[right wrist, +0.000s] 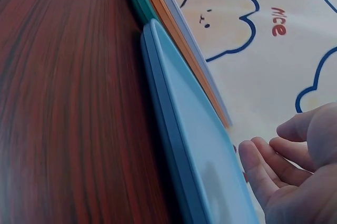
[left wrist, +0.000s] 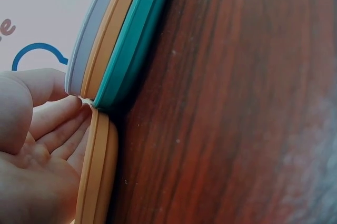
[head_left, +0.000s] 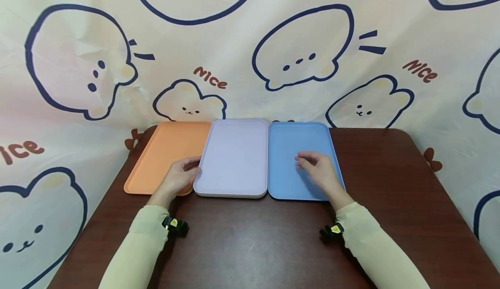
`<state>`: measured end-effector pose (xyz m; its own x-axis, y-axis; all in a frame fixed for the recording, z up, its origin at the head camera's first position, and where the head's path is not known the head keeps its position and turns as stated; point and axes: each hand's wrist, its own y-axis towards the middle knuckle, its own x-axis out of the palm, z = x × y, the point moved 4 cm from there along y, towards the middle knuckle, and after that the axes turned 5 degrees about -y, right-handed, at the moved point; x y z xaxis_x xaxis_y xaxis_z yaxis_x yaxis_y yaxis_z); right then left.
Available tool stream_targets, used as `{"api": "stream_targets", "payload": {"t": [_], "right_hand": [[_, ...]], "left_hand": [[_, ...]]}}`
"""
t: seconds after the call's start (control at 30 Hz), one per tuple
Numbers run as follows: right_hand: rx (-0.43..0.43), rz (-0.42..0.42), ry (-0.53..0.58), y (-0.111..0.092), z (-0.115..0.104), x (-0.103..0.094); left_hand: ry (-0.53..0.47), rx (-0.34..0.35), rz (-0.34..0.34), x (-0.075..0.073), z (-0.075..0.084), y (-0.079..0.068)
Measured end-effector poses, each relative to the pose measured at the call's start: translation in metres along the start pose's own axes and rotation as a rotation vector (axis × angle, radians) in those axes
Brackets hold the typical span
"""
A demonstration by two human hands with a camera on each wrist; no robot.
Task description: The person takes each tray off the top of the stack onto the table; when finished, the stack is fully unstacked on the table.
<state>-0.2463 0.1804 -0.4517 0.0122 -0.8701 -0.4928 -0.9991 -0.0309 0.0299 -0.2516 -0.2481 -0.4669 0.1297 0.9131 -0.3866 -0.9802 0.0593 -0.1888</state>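
In the head view a lavender tray (head_left: 236, 159) lies in the middle, on top of a stack. Under it, the left wrist view shows an orange tray (left wrist: 108, 39) and a green tray (left wrist: 124, 60). My left hand (head_left: 177, 177) holds the stack's left edge, thumb at the lavender rim and fingers below it. That hand is over a separate orange tray (head_left: 168, 154) on the left. On the right lies a blue tray (head_left: 293, 139). My right hand (head_left: 322, 176) hovers over it, fingers loosely bent with nothing between them.
The trays stand side by side toward the back of a dark brown wooden table (head_left: 242, 237). A pale cloth (head_left: 304, 102) printed with cartoon bears hangs close behind them and around both sides.
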Motion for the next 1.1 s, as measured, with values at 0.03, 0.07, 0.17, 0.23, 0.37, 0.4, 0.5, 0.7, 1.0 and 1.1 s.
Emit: {"api": "stream_targets", "payload": {"t": [0.03, 0.07, 0.17, 0.23, 0.37, 0.4, 0.5, 0.7, 1.0, 1.1], "right_hand": [[0.0, -0.002, 0.002, 0.001, -0.002, 0.004], [0.0, -0.006, 0.004, 0.002, -0.003, 0.007], [0.004, -0.018, 0.018, 0.005, -0.008, 0.016], [0.008, -0.025, 0.026, 0.007, -0.01, 0.022], [0.025, -0.034, 0.057, 0.01, -0.015, 0.033], [0.029, -0.036, 0.065, 0.011, -0.016, 0.036], [0.035, -0.04, 0.075, 0.014, -0.017, 0.044], [0.027, -0.061, 0.032, 0.021, -0.021, 0.062], [0.019, -0.086, 0.001, 0.027, -0.025, 0.083], [0.017, -0.07, -0.045, 0.028, -0.026, 0.087]], "left_hand": [[0.001, -0.001, -0.001, 0.0, 0.0, 0.0], [0.001, -0.002, -0.001, 0.0, 0.0, 0.0], [-0.012, 0.001, -0.001, 0.0, 0.0, 0.0], [-0.017, 0.008, -0.002, 0.0, 0.0, 0.001], [-0.023, 0.01, -0.005, 0.001, -0.001, 0.001], [-0.023, 0.01, -0.005, 0.001, -0.001, 0.001], [-0.023, 0.003, -0.004, 0.0, -0.002, 0.002], [-0.022, -0.004, 0.0, -0.001, -0.002, 0.001], [-0.015, 0.006, 0.007, -0.001, -0.003, 0.002], [-0.011, 0.002, 0.009, -0.001, -0.004, 0.003]]}}
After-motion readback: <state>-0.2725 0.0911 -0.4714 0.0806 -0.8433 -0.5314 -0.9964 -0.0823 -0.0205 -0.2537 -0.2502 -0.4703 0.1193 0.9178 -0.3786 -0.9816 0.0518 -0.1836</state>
